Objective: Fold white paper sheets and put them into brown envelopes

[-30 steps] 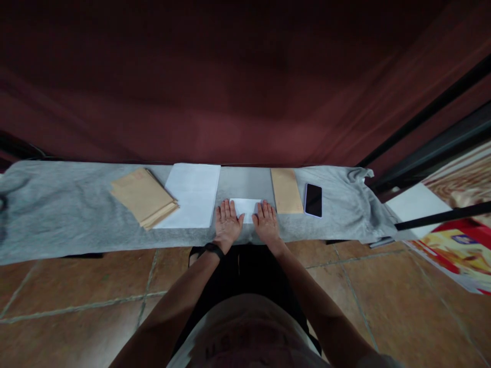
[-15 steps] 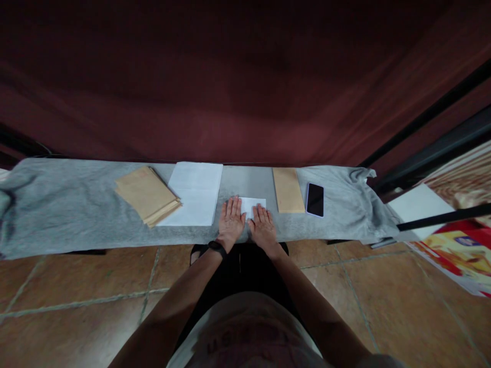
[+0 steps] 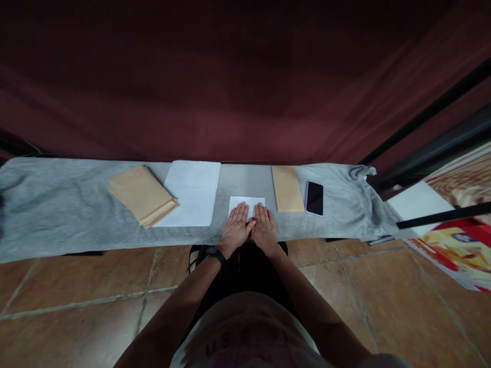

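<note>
A small white sheet of paper point(image 3: 249, 200), apparently folded, lies on the grey cloth in front of me. My left hand point(image 3: 235, 228) presses flat on its left part, fingers stretched out. Flat on the right part rests my right hand point(image 3: 263, 228), its fingers also straight. The thumbs meet near the middle, and both palms hide the paper's lower part. To the left is a stack of larger white sheets point(image 3: 194, 191). A pile of brown envelopes point(image 3: 140, 194) overlaps that stack's left edge. One brown envelope point(image 3: 287, 189) lies to the right of my hands.
A phone point(image 3: 315, 198) with a dark screen lies right of the single envelope. Grey cloth point(image 3: 69, 204) covers the long narrow table. A dark red curtain or panel point(image 3: 245, 128) rises behind it. Black bars point(image 3: 429, 115) and a red-and-yellow printed box point(image 3: 460, 250) are at the right.
My left hand has slid right, toward my right hand, uncovering the upper left corner of the small paper. My right hand stays almost in place.
</note>
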A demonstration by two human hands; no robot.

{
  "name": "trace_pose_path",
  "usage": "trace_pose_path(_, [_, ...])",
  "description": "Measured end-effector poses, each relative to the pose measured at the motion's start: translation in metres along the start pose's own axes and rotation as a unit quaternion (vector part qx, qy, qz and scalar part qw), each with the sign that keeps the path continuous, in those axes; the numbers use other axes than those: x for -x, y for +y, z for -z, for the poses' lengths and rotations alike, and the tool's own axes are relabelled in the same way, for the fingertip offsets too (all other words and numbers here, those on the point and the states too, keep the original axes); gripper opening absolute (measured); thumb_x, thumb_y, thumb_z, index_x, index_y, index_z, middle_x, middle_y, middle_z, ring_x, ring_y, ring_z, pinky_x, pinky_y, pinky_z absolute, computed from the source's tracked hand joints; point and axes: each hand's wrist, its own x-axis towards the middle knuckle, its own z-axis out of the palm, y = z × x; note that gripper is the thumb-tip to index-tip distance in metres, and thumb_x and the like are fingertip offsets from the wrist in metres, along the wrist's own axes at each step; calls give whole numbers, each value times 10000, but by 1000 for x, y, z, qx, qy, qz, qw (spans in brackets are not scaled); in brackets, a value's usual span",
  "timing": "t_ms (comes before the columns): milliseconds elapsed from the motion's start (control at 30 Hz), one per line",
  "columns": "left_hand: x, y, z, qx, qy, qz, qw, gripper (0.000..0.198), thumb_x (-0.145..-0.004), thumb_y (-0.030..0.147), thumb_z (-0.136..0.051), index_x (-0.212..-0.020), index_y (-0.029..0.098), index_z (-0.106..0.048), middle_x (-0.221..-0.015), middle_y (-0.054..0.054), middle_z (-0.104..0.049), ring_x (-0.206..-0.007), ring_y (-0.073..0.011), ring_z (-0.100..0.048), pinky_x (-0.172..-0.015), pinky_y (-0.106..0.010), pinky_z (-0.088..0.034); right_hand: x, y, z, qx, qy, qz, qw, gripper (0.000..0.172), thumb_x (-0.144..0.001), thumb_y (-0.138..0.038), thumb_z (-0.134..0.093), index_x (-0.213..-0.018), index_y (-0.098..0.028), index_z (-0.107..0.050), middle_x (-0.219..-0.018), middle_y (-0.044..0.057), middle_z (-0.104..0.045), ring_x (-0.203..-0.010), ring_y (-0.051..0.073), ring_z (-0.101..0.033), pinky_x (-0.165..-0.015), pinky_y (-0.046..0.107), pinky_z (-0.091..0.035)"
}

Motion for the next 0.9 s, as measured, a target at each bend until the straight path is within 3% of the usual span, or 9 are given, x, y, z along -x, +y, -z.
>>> trace_pose_path(367, [7, -10, -3, -24, 48, 116, 992, 668, -1036, 418, -313, -1551, -5, -304, -1628, -223, -283, -1538, -305, -234, -1254, -497, -235, 5, 1, -5, 10, 73, -46, 996, 669, -1057, -455, -365, -1531, 16, -356, -1561, 257, -413, -1460, 331, -385, -1197, 512, -302])
trace_pose_path(633, [11, -17, -5, -19, 80, 136, 987, 640, -1032, 374, -308, -1538, -17, -326, -1607, -241, -320, -1530, -327, -254, -1238, -535, -257, 12, 9, -6, 6, 94, -47, 994, 652, -1057, -436, -375, -1539, 1, -349, -1558, 251, -419, -1454, 330, -400, -1193, 521, -299])
trace_pose_path(900, [12, -19, 2, -13, 79, 112, 990, 609, -1038, 347, -272, -1550, 21, -324, -1611, -210, -338, -1531, -305, -257, -1245, -520, -259, 13, 12, 0, -27, 83, -67, 994, 596, -1066, -388, -334, -1522, -9, -395, -1565, 238, -411, -1465, 316, -392, -1200, 506, -295])
